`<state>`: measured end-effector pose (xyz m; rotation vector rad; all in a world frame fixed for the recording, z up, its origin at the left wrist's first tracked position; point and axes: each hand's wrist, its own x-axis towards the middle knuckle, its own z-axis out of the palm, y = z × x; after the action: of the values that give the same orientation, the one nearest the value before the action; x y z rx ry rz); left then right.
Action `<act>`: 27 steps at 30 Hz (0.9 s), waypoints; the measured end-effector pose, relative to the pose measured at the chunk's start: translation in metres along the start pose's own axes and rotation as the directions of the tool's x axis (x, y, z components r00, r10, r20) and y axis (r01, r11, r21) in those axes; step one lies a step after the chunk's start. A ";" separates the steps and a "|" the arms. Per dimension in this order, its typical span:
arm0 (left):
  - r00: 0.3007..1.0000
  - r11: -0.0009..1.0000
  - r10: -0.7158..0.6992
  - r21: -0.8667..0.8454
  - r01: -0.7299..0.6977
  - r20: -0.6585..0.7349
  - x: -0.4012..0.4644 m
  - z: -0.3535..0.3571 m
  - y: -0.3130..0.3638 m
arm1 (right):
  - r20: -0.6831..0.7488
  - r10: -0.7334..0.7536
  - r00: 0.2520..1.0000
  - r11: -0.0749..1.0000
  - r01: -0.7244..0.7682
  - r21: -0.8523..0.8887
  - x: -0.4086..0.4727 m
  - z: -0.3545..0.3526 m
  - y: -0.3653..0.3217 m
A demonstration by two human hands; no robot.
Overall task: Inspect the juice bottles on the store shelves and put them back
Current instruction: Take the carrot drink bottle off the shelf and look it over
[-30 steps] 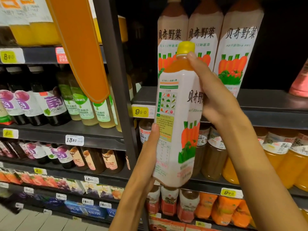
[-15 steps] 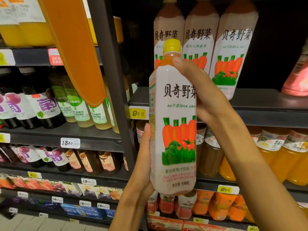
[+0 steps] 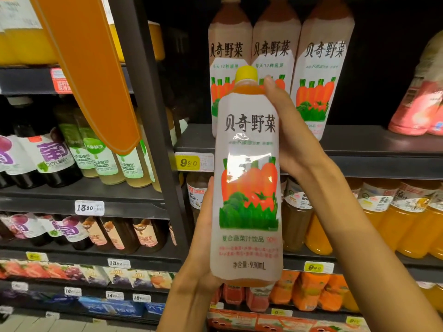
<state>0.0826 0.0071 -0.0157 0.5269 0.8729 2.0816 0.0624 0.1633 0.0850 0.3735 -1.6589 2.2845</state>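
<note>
I hold a tall carrot-vegetable juice bottle (image 3: 248, 188) upright in front of the shelves, its yellow cap on top and its front label with carrots facing me. My left hand (image 3: 203, 238) cups its lower left side and base. My right hand (image 3: 291, 137) grips its upper right side, thumb near the neck. Three matching bottles (image 3: 275, 51) stand behind it on the dark upper shelf (image 3: 374, 144).
A black upright post (image 3: 153, 121) divides the shelving. Left of it stand grape and green-labelled bottles (image 3: 72, 154) on shelves with price tags. An orange hanging sign (image 3: 86, 68) dangles at upper left. Orange juice bottles (image 3: 402, 221) fill the shelf at right; a pink bottle (image 3: 422, 104) sits far right.
The bottle has been turned from its side panel to its front label facing me, and it has come slightly closer to me. Both hands have kept their hold.
</note>
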 end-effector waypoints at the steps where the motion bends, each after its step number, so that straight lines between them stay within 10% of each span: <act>1: 0.996 0.990 -0.017 -0.141 0.029 0.085 -0.001 0.004 0.002 | 0.014 0.025 1.000 0.998 -0.026 0.053 0.001 -0.001 0.002; 6: 0.980 0.973 0.177 -0.166 -0.161 0.089 -0.017 -0.009 0.020 | 0.007 0.028 1.000 0.998 -0.028 0.055 0.007 0.006 0.011; 8: 0.934 0.942 0.317 0.166 -0.291 -0.163 -0.012 -0.010 0.019 | -0.037 -0.010 0.999 0.999 0.009 -0.042 0.006 0.008 0.010; 15: 0.984 0.900 0.164 0.419 -0.123 -0.063 -0.008 -0.013 0.026 | 0.035 -0.194 0.980 0.964 0.197 -0.179 0.003 0.020 0.005; 27: 0.891 0.834 0.401 0.488 -0.257 -0.215 0.005 -0.008 0.026 | -0.006 -0.134 0.991 0.914 0.121 -0.386 0.000 0.038 0.002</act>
<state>0.0614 -0.0037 -0.0011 0.6387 1.5700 2.3215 0.0633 0.1262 0.0952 0.3386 -1.9496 1.8044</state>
